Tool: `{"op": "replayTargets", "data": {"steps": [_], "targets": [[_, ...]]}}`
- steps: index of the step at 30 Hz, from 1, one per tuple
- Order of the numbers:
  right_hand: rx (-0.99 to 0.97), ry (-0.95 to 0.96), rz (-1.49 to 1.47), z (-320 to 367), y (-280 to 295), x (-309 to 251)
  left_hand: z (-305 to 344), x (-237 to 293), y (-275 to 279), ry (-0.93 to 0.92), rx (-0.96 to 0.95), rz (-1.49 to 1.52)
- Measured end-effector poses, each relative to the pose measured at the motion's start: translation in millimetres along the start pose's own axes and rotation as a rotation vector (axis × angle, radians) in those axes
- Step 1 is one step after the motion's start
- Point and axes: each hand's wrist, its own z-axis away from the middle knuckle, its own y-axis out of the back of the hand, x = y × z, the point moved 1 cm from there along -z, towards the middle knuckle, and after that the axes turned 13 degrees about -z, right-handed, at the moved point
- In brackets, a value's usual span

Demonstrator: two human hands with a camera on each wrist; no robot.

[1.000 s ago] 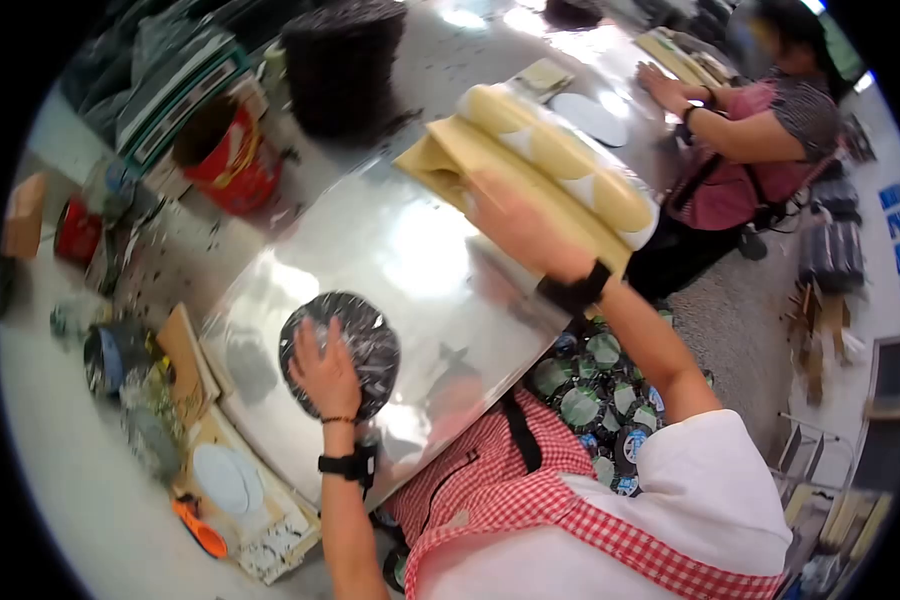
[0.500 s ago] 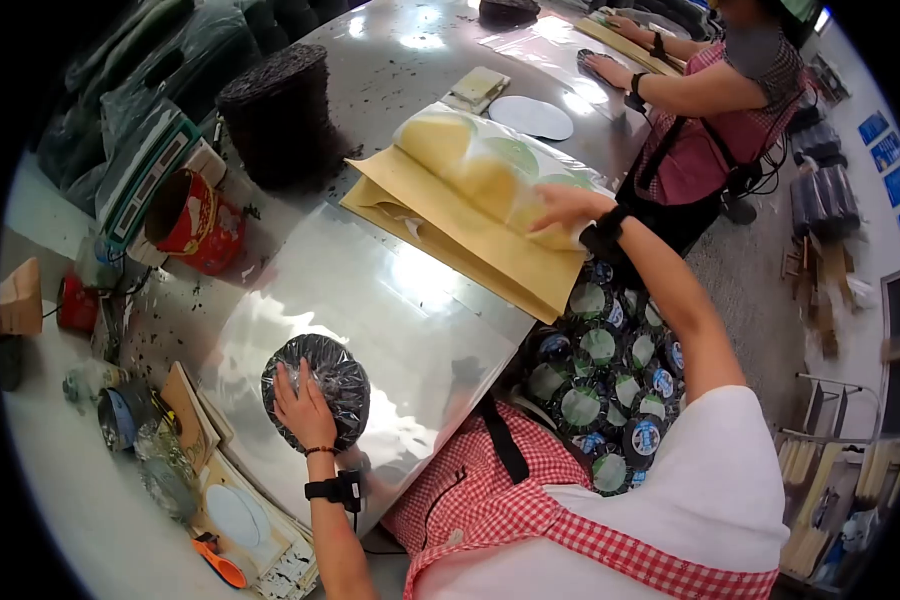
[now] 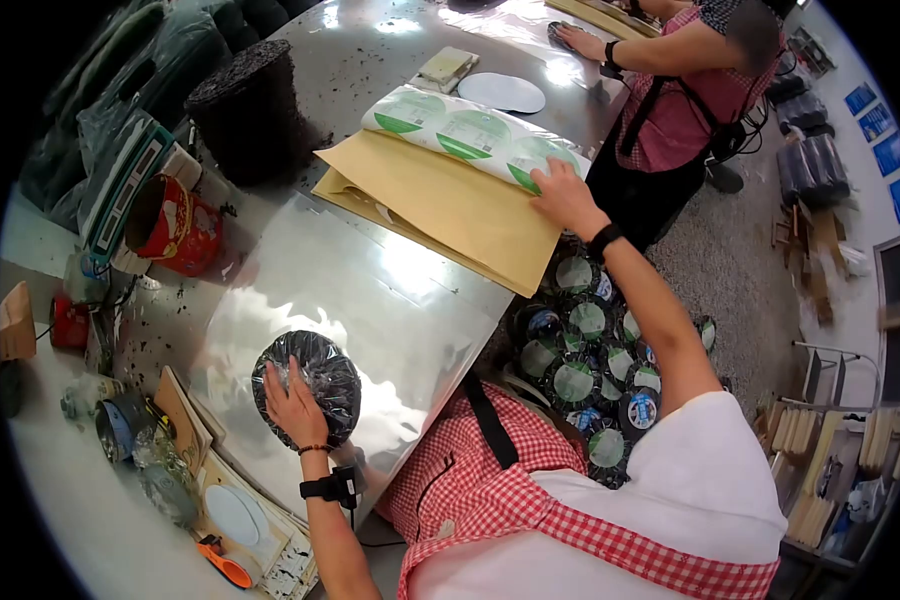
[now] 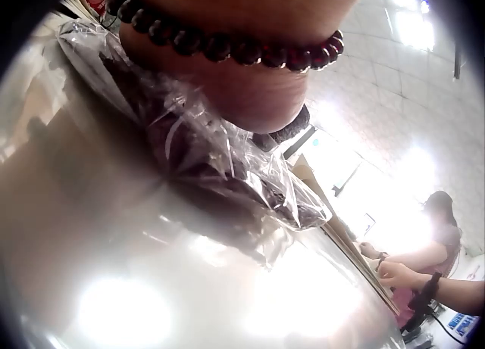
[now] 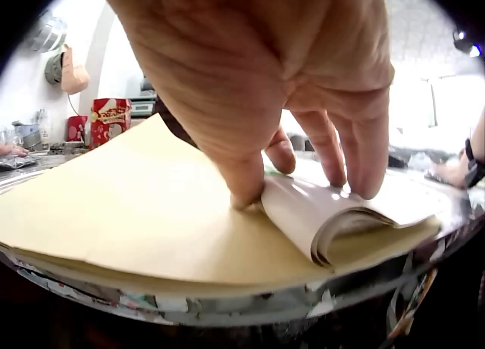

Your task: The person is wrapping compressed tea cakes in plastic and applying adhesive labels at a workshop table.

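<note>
My left hand (image 3: 295, 405) rests with extended fingers on a round, flat black bundle wrapped in clear plastic (image 3: 338, 385), lying on the clear sheeting over the table. In the left wrist view the crinkled wrap (image 4: 227, 163) shows under the heel of that hand. My right hand (image 3: 573, 203) is at the near right end of a loosely rolled sheet of round green-and-white labels (image 3: 475, 132). The right wrist view shows its thumb against one side of the curled roll (image 5: 303, 220) and its fingertips on top. Under the roll lies yellow backing paper (image 3: 440, 200).
A tall black stack (image 3: 245, 120) and a red bucket (image 3: 195, 230) stand on the table's left side. A white oval sheet (image 3: 502, 92) lies beyond the labels. Several wrapped, labelled rounds (image 3: 575, 380) fill the space below the table edge. Another person (image 3: 690, 90) works at far right.
The label sheet turned from its yellow back to its green-and-white printed face as my right hand moved along to its near right end. My left hand stayed on the wrapped bundle.
</note>
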Motion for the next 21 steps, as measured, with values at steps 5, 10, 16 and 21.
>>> {"op": "replayTargets", "data": {"steps": [5,10,16,21], "targets": [[-0.058,0.190,0.121,-20.3,-9.5,18.9,1.6,-0.2,-1.6,-0.003,0.020,-0.024],[0.007,0.026,-0.365,-31.8,16.1,59.9,2.0,0.0,0.2,-0.006,0.025,-0.030],[-0.010,0.184,0.037,-2.7,7.0,5.5,2.1,0.9,-0.3,0.006,0.019,-0.055],[-0.165,0.138,0.155,-31.2,-5.7,24.5,1.2,-1.0,0.1,-0.016,0.044,-0.042]]}}
